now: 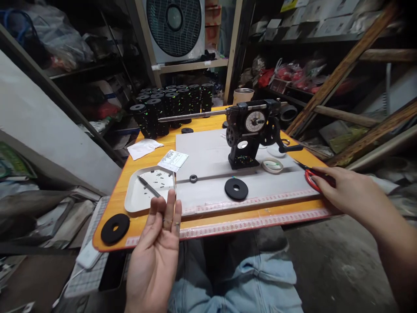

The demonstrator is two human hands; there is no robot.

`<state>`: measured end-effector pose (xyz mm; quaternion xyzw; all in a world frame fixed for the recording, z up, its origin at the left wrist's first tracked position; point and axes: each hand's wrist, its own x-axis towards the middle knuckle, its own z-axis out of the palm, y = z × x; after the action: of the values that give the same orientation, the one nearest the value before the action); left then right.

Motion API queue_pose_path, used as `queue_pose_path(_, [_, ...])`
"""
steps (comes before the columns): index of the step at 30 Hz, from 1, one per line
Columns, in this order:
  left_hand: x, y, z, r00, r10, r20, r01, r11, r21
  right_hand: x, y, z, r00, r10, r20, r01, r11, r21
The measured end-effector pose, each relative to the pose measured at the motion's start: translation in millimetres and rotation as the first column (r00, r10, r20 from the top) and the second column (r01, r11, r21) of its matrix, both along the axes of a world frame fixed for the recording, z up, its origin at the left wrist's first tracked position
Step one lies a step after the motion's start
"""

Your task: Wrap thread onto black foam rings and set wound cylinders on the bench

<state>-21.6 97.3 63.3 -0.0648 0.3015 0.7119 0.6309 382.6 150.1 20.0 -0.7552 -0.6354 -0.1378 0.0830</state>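
Note:
My left hand [156,252] is raised palm up at the front edge, fingers loosely stretched and thumb near the fingertips. Small yellowish specks show on two of its fingers. Just behind the fingertips a dark pen [148,186] lies across the white tray [130,191]; whether they touch it I cannot tell. On the right, my right hand [339,187] closes over the red handles of scissors [311,179], whose blades point left. A black ring-shaped disc [236,189] lies flat between the hands. Behind it stands a black hand-cranked winding machine [249,134] with a dial and long threaded rod.
Another black disc [115,228] sits at the front left corner. Several stacks of black discs [172,104] stand at the back left. A small metal ring [193,178], a paper label [173,161] and a round lid [272,165] lie on the table. Tape rulers [244,225] line its front.

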Motion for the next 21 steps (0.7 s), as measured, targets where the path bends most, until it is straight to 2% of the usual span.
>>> queue_pose_path(7, [-1.6,2.5,-2.9,0.999,-0.006,0.033,0.005,1.000,0.028,4.0,0.2,-4.6,1.000,0.018,-0.008,-0.018,0.999,0.051])
queue_pose_path(13, [1.1,4.5,-9.0,0.999,-0.047,0.011,0.045,0.990,0.135,4.0,-2.1,-10.6,0.998,0.060,0.010,-0.061,0.991,0.120])
queue_pose_path(17, [8.3,14.2,-7.7,0.999,-0.037,-0.018,0.038,0.996,0.083,-7.7,-9.0,-5.1,0.997,0.073,0.012,-0.073,0.964,0.255])
queue_pose_path(21, [14.3,22.9,-8.4,0.998,-0.060,-0.028,0.062,0.994,0.087,-43.8,-23.3,12.1,0.994,0.105,-0.005,-0.093,0.898,0.430])
